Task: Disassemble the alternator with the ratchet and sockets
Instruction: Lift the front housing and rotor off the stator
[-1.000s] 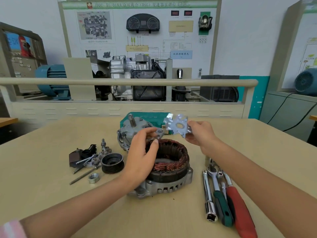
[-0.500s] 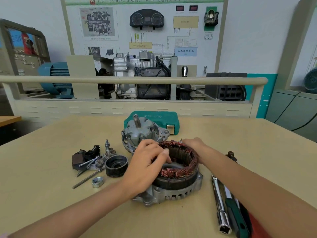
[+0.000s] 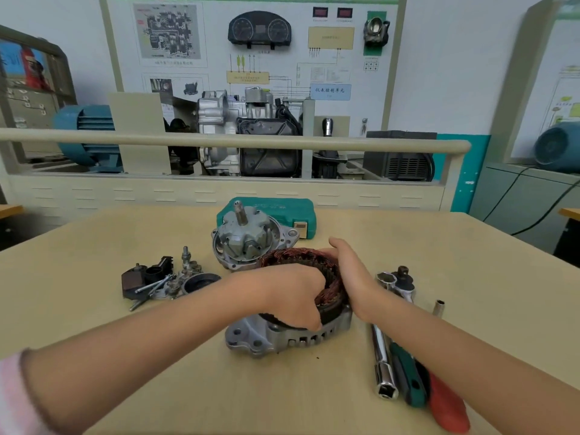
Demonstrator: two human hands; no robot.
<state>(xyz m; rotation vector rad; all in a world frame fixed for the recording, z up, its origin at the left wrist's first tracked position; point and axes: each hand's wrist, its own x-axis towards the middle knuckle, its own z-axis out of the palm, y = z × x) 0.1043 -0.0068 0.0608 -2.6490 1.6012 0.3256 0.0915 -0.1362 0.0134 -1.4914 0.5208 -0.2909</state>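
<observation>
both hands (image 3: pixel 295 296) now gripping stator (image 3: pixel 301 262), fan plate gone

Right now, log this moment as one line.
stage: stator removal | left hand: grips stator | right hand: grips stator rim | rear housing: on table | ratchet: idle

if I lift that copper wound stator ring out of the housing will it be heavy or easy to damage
The stator ring is probably heavy for its size, being dense copper. Its exposed windings look easy to nick. Both hands, left hand and right hand, already grip it.
</observation>
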